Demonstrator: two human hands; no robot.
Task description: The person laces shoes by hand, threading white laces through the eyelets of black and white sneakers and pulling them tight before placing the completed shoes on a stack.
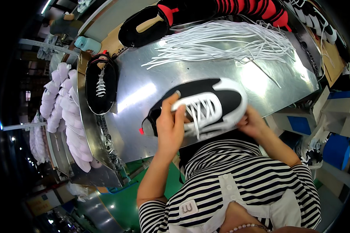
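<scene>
The left hand and right hand grip a shoe, lace crisscrossed (seemingly untied), more laces lying unthreaded.

The shiny desk has bright white glare; far left of it looks dark; the shoe over it looks blurry.

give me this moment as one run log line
left hand: holds black-and-white shoe near collar | right hand: at toe | metal table: loose white laces beyond shoe
</scene>
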